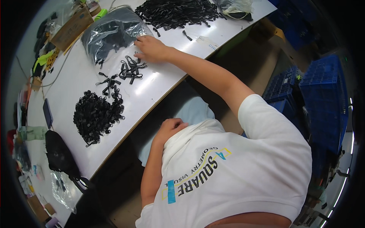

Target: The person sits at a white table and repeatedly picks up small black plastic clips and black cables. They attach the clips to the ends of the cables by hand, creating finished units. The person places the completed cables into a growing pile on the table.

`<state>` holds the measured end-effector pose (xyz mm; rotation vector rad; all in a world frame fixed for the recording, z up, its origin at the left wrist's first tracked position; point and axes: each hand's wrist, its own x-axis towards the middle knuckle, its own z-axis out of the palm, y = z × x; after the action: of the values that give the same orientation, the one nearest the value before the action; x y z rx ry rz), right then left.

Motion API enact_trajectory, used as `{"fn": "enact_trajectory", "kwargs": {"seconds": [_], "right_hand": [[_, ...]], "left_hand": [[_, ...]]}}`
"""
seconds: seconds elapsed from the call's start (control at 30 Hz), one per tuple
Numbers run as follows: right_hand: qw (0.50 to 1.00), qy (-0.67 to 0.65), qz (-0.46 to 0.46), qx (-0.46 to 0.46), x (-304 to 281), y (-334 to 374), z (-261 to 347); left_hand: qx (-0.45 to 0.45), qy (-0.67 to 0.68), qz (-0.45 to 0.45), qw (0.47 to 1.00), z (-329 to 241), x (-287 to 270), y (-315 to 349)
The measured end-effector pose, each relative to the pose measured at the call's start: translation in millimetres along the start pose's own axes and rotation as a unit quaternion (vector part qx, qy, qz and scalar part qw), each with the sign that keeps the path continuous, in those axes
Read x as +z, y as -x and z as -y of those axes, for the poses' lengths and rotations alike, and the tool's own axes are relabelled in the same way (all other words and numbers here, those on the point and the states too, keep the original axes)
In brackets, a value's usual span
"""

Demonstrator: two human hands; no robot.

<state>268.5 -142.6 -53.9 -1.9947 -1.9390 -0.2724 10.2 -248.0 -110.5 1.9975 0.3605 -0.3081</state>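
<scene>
My right hand reaches over the white table, thumb and fingers apart, beside a clear plastic bag with black pieces inside. I cannot tell whether the fingertips touch the bag. Just below that hand lies a loose cluster of small black zipper pulls with cord loops, and a few more trail toward a dense pile of zipper pulls nearer to me. My left hand rests in my lap against the white shirt, its fingers curled, with nothing seen in them.
A large heap of black zipper pulls covers the far table, next to another plastic bag. A cardboard box stands at the far left. A phone and a black pouch lie at left. Blue crates are stacked at right.
</scene>
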Motion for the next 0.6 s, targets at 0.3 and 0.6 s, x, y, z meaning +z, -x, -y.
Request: {"fn": "enact_trajectory", "kwargs": {"seconds": [0.3,0.6], "right_hand": [[0.994,-0.05,0.053,-0.081,13,-21,39],[0.975,-0.157,0.037,-0.154,20,14,106]], "left_hand": [[-0.132,-0.022,-0.049,0.99,27,3,-4],[0.009,0.034,-0.028,0.999,21,1,0]]}}
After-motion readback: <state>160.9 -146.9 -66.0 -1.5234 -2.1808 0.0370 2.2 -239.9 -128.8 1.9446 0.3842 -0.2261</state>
